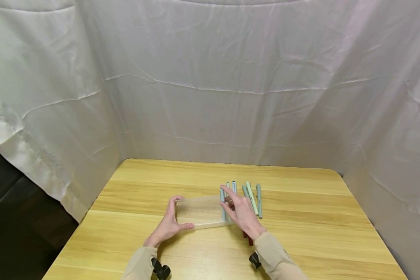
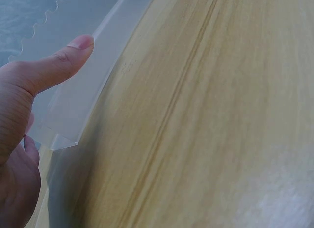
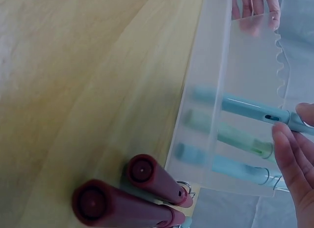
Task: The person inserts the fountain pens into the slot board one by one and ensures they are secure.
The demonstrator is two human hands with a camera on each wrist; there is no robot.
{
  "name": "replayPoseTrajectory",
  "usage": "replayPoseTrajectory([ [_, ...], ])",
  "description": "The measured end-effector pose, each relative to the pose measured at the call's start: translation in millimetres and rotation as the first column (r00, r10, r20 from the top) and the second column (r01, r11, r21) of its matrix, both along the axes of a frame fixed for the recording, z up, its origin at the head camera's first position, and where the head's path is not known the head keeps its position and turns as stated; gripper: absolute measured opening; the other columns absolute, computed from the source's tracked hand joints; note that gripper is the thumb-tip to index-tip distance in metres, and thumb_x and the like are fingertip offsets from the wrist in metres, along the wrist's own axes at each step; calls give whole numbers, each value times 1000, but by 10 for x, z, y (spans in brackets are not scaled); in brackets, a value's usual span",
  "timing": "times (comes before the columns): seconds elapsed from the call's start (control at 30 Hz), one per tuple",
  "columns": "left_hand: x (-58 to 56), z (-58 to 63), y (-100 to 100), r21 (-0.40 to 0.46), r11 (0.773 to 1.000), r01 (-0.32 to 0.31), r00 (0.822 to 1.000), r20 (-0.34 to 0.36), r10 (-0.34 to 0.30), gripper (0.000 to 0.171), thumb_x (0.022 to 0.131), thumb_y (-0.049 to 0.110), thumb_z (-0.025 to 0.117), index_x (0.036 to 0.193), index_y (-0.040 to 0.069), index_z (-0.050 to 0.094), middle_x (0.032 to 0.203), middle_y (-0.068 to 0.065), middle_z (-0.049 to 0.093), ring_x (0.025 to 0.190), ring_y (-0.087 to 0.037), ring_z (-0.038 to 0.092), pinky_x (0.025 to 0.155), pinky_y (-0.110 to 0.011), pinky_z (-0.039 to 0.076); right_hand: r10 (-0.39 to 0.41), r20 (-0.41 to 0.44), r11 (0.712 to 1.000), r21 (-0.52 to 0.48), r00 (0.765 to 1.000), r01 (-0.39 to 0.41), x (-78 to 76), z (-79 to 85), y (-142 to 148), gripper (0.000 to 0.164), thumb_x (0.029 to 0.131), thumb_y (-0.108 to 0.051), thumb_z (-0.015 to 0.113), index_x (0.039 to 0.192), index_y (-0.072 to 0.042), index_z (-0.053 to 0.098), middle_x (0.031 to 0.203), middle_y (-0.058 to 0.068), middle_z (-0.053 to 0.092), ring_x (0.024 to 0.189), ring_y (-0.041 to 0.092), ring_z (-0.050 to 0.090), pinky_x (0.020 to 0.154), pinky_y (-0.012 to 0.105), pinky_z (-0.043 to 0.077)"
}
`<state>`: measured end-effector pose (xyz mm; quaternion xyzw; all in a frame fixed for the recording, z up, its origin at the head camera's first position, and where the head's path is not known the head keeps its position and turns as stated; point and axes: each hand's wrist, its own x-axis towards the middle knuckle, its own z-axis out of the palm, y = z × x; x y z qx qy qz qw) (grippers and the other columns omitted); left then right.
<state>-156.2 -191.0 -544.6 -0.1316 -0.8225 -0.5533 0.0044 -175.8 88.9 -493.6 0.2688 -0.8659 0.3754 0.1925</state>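
My left hand (image 1: 169, 223) grips the left end of a clear frosted plastic tray (image 1: 197, 212), its thumb along the near wall. One long edge of the tray is scalloped, as the right wrist view shows. At the tray's right end my right hand (image 1: 244, 214) pinches a blue pen (image 3: 248, 108) near one end, between thumb and fingers. Beside that pen, a light green pen (image 3: 240, 139) and a light blue pen (image 3: 235, 168) lie parallel in the tray.
Right of the tray, grey-green pens (image 1: 259, 200) and a pale green pen (image 1: 252, 198) lie on the wooden table (image 1: 318, 229). Two dark red pens (image 3: 157, 181) lie close to the tray's near right corner, partly under my right wrist. Pale curtains (image 1: 210, 116) surround the table.
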Motion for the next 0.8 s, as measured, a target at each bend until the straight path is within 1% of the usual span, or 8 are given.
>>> replayPoseTrajectory([
  [0.13, 4, 6, -4, -2, 1000, 2, 1000, 0, -2, 98, 68, 19, 94, 141, 11, 29, 148, -13, 33, 148, -35, 26, 125, -63, 15, -12, -32, 999, 32, 999, 13, -27, 5, -20, 55, 88, -10, 77, 139, -9, 57, 83, 4, 76, 56, -3, 54, 47, 10, 42],
  [0.33, 9, 12, -3, -14, 1000, 2, 1000, -11, -2, 97, 68, 21, 93, 141, 11, 30, 149, -13, 33, 149, -35, 25, 125, -63, 15, -30, -25, 995, 95, 999, 33, -55, 34, -50, 54, 89, -14, 77, 139, -10, 58, 81, 1, 72, 53, -6, 42, 44, 11, 36],
  [0.4, 6, 11, -1, -17, 1000, 2, 1000, -16, -2, 96, 69, 21, 93, 141, 11, 30, 149, -13, 33, 149, -36, 24, 125, -64, 15, -34, -32, 994, 101, 999, 37, -59, 44, -53, 54, 88, -14, 78, 138, -9, 58, 78, 0, 69, 52, -6, 38, 44, 11, 34],
  [0.53, 9, 3, 0, -20, 1000, -6, 1000, -23, 6, 95, 69, 20, 93, 140, 11, 32, 149, -14, 34, 148, -38, 26, 124, -65, 15, -41, -71, 993, 109, 997, 48, -78, 55, -54, 54, 86, -13, 80, 136, -7, 60, 68, -3, 55, 52, -4, 31, 44, 11, 30],
  [0.63, 14, 1, -1, -13, 1000, -10, 1000, -24, 9, 94, 68, 18, 93, 139, 12, 33, 148, -14, 35, 148, -37, 27, 124, -65, 15, -48, -88, 989, 138, 995, 60, -98, 71, -50, 54, 86, -14, 80, 135, -6, 61, 61, -6, 50, 51, -4, 28, 44, 12, 27],
  [0.7, 16, 5, -2, -8, 1000, -9, 1000, -23, 9, 93, 68, 18, 93, 139, 12, 33, 148, -13, 35, 148, -36, 27, 124, -65, 15, -57, -85, 984, 166, 995, 70, -111, 83, -44, 54, 86, -17, 80, 136, -7, 61, 57, -9, 49, 47, -4, 27, 43, 12, 26],
  [0.8, 21, 15, 0, -10, 1000, -7, 1000, -18, 7, 94, 68, 19, 93, 140, 11, 32, 149, -14, 34, 149, -37, 26, 124, -65, 14, -68, -44, 978, 192, 997, 75, -132, 98, -33, 54, 89, -20, 78, 138, -8, 59, 51, -10, 49, 43, -4, 26, 42, 13, 26],
])
